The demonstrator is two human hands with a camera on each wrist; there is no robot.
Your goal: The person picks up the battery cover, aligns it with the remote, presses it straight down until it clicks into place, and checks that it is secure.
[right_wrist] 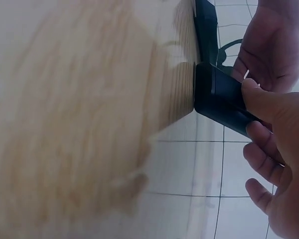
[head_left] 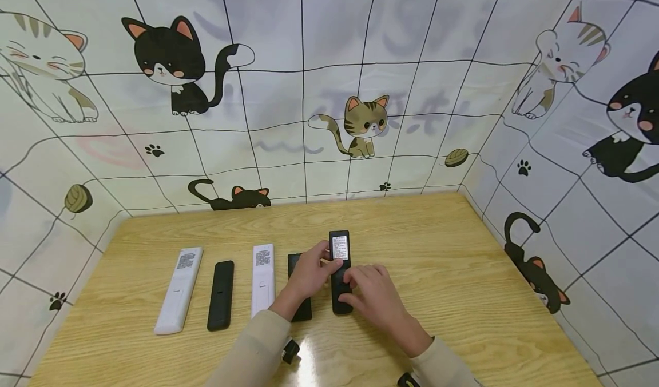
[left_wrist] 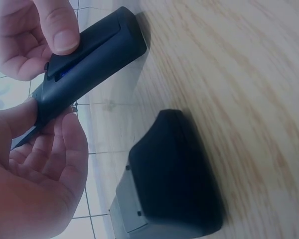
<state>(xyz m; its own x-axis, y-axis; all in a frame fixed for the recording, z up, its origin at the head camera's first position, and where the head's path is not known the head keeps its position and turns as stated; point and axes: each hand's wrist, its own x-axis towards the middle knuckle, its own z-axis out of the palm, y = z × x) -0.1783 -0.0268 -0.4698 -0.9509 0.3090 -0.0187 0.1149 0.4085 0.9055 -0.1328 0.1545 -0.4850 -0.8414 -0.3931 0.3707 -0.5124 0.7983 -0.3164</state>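
Note:
A black remote control (head_left: 340,304) lies back side up, its white label (head_left: 340,246) at the far end. My left hand (head_left: 311,270) grips it around the middle, thumb on its back. From the near right, my right hand (head_left: 378,299) pinches the battery cover (left_wrist: 98,36) between thumb and fingers. In the left wrist view the cover is tilted up along one side, leaving a narrow gap with a bit of blue inside. A second black remote (head_left: 304,314) sits just left, partly hidden under my left hand and forearm.
Further left on the wooden table (head_left: 437,272) lie a white remote (head_left: 264,284), a slim black remote (head_left: 221,295) and another white remote (head_left: 179,290), all back side up. A cat-print cloth (head_left: 288,90) hangs behind the table and along its sides.

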